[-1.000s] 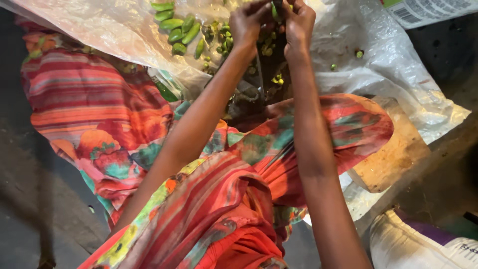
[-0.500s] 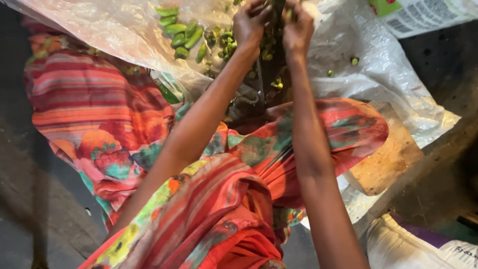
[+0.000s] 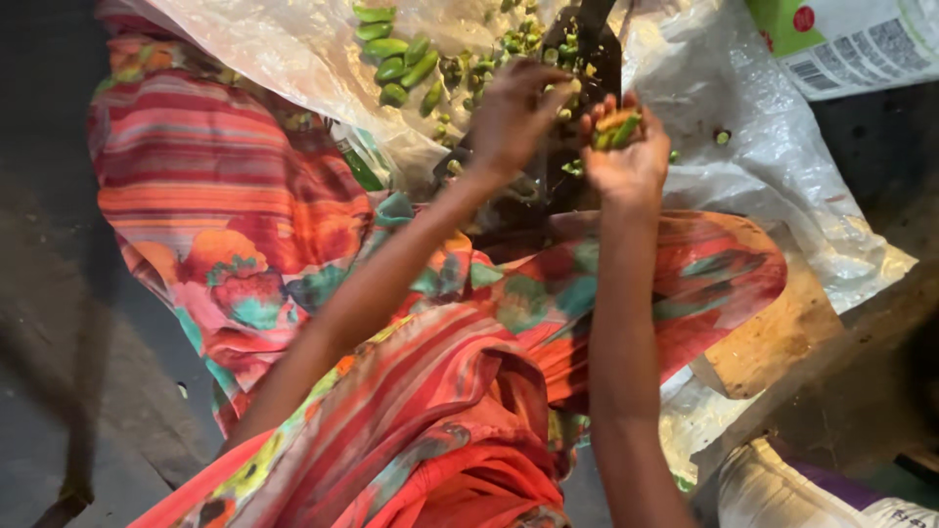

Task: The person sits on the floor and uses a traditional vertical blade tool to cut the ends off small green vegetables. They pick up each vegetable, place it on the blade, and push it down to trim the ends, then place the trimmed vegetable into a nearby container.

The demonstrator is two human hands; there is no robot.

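Your glossy, crinkled plastic sheet [image 3: 782, 166] lies at one o'clock; your lap's striped cloth [image 3: 215, 186] looks matt, soft; wooden board [image 3: 773, 337] rough.

The right hand [image 3: 626, 156] closes round a small bunch of green and orange vegetable pieces [image 3: 616, 127], hiding all but their tips. The left hand [image 3: 514, 112] has blurred fingertips, so whether it pinches anything cannot be told. The dark upright blade [image 3: 592, 49] is cut off by the top edge, and its base is hidden behind both hands. The white printed bag [image 3: 851, 44] runs off the top right corner. The scattered green bits [image 3: 509, 44] are too small to identify.
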